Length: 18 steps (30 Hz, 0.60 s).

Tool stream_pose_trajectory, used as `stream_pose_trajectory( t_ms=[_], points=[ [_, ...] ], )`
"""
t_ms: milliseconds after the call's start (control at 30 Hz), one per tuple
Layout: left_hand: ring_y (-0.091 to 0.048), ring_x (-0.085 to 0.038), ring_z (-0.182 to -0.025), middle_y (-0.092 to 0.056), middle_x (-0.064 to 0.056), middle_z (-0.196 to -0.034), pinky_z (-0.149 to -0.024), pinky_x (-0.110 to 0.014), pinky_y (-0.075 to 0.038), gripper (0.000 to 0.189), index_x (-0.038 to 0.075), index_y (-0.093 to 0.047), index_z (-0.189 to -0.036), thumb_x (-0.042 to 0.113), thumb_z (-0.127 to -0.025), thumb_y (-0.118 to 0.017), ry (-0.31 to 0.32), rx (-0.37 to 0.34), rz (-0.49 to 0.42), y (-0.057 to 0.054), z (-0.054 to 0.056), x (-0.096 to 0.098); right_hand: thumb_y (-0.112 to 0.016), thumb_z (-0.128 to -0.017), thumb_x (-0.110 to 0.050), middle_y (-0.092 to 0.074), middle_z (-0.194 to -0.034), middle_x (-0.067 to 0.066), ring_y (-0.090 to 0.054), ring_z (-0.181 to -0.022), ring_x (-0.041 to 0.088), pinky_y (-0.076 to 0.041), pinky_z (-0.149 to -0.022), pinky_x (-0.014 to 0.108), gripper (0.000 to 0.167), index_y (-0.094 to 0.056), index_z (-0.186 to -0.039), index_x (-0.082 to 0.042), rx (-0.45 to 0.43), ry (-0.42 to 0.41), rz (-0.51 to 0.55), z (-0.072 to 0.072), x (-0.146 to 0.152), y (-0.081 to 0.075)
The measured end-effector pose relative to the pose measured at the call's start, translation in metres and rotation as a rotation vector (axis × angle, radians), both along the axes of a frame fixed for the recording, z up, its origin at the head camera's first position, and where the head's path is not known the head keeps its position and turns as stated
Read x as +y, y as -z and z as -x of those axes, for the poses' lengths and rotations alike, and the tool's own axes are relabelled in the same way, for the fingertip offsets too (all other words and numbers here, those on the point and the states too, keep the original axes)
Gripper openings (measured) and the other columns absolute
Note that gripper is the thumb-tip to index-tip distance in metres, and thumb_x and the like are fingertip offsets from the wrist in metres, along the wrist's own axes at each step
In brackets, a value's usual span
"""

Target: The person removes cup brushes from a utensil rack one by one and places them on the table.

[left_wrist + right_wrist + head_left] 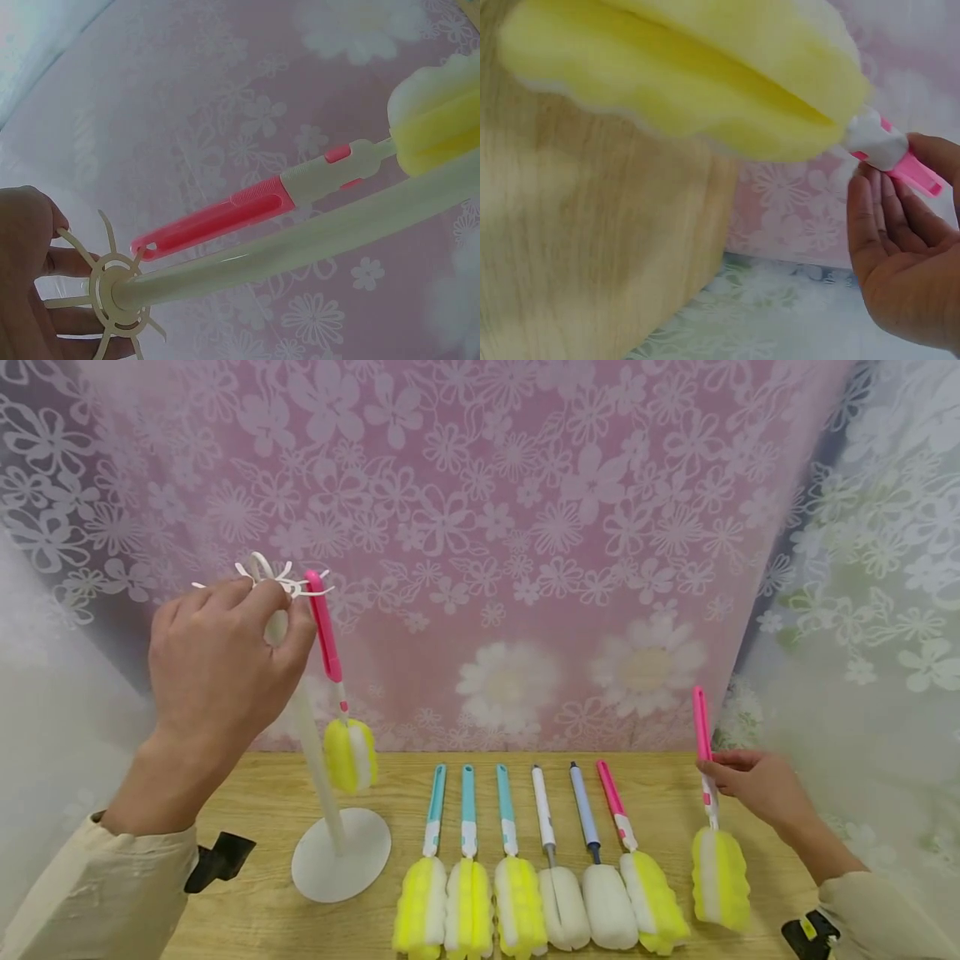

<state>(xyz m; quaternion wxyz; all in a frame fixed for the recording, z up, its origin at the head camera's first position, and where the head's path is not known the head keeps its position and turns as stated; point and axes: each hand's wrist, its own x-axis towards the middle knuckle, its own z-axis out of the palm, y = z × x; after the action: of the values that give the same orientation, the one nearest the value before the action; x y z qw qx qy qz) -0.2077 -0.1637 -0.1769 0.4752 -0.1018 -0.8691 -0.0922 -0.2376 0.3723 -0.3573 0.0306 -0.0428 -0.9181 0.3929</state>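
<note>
My left hand (225, 652) is at the top of a white stand (318, 768), thumb and fingers gripping its ring of hooks (120, 289). From one hook hangs a sponge brush with a pink handle (324, 631) and a yellow-and-white head (350, 756). In the left wrist view, a prong passes through the hole at the end of that handle. Over on the right, my right hand (761, 789) pinches another pink-handled sponge brush (720, 877) near the middle of its handle, sponge downward. Its yellow sponge (697, 67) fills much of the right wrist view.
Several sponge brushes lie in a row on the wooden table (247, 827): teal-handled ones (468, 810), a white one (542, 802), a blue one (581, 802) and a pink one (613, 793). The stand's round base (315, 868) is left of them. A floral curtain (487, 527) hangs behind.
</note>
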Motion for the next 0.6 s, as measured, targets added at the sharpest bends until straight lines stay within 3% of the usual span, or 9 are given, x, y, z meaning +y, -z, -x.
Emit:
stream_pose_trajectory(
  t_ms=[133,400,600],
  points=[
    [-0.057,-0.045,-0.091,-0.067,-0.021,-0.099,-0.082,-0.058,-0.040,0.037,0.003,-0.066,-0.090,0.032,-0.095,-0.043,-0.001,-0.004,0.003,0.000,0.000,0.001,-0.061,-0.092,-0.040,-0.070,-0.095,0.015,-0.068,-0.086,0.027,-0.056,-0.074,0.041,0.061,-0.058,-0.119,0.014,-0.077,-0.042,-0.001,0.005,0.002,0.016],
    [-0.057,-0.045,-0.091,-0.067,-0.021,-0.098,-0.082,-0.059,-0.040,0.037,0.002,-0.066,-0.090,0.031,-0.095,-0.044,-0.009,0.001,0.002,0.000,0.001,0.000,-0.066,-0.089,-0.028,-0.064,-0.068,0.003,-0.062,-0.062,0.018,-0.054,-0.062,0.036,0.040,-0.067,-0.094,0.011,-0.166,-0.105,-0.103,0.023,-0.009,0.038],
    [-0.057,-0.044,-0.091,-0.067,-0.020,-0.098,-0.081,-0.058,-0.040,0.037,0.003,-0.065,-0.088,0.032,-0.095,-0.042,-0.008,0.012,0.011,0.000,0.001,0.002,-0.067,-0.088,-0.021,-0.061,-0.060,0.003,-0.062,-0.057,0.018,-0.055,-0.058,0.034,0.028,-0.069,-0.081,0.006,-0.174,-0.129,-0.109,0.029,-0.017,0.050]
  ],
)
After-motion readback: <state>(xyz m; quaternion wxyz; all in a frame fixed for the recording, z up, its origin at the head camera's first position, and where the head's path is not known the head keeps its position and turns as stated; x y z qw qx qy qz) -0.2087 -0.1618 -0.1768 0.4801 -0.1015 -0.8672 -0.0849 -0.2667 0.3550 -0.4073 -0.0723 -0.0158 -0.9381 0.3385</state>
